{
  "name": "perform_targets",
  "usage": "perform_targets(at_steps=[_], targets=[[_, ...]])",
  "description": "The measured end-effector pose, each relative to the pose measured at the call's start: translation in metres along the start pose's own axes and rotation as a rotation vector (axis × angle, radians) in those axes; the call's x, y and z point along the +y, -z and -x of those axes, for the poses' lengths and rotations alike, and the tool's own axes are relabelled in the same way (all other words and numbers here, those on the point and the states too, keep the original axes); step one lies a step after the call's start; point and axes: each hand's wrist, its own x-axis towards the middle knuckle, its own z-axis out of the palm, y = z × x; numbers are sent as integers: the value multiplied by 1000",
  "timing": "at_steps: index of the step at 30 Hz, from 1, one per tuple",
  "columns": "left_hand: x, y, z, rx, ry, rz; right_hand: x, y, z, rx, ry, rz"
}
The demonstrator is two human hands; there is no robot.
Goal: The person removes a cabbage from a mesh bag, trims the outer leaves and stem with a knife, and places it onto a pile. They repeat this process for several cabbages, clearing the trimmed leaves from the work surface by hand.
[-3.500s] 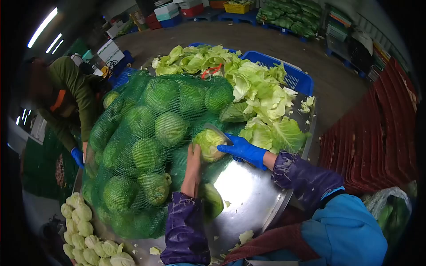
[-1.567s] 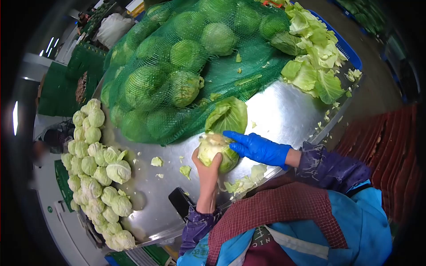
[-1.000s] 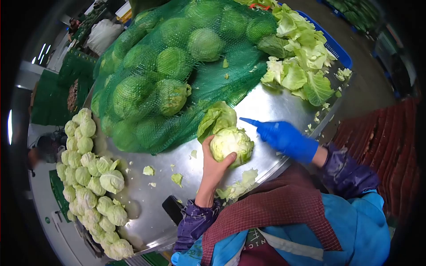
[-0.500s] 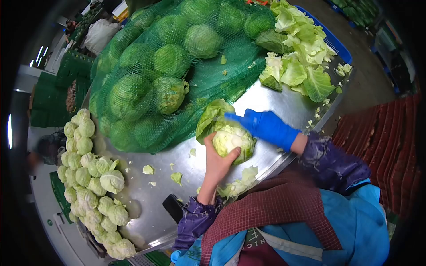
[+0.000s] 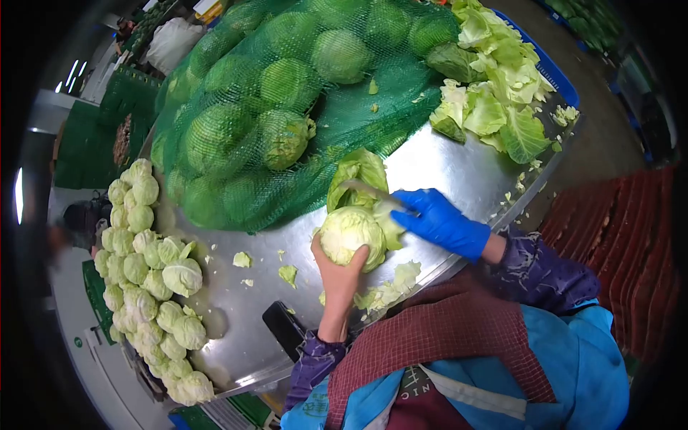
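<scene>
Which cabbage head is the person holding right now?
The pale green round cabbage head gripped by the bare left hand, beside the blue-gloved right hand holding a grey knife; others sit in the green mesh sack or the trimmed pile.

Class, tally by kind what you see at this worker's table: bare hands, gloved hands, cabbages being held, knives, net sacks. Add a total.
bare left hand: 1
blue-gloved right hand: 1
held cabbage: 1
knife: 1
green net sack: 1
Total: 5

On desk (image 5: 444, 172): cabbage (image 5: 349, 231) near front edge, in my left hand (image 5: 337, 274); right hand (image 5: 438, 222) with knife (image 5: 365, 190) just right of it; net sack (image 5: 287, 107) behind; trimmed heads (image 5: 147, 272) far left; loose leaves (image 5: 494, 93) far right, crate (image 5: 555, 75) beyond them.
</scene>
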Motion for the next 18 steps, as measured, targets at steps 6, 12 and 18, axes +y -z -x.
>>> perform_targets(at_steps=[6, 12, 18], targets=[[20, -13, 9, -52, -315, -418, 42, 57, 0, 305, -146, 537], [31, -22, 8, -34, -343, -469, -20, -6, 21, -5, 258, 339], [38, -26, 0, -84, -313, -544, -10, 6, -4, -14, 238, 389]])
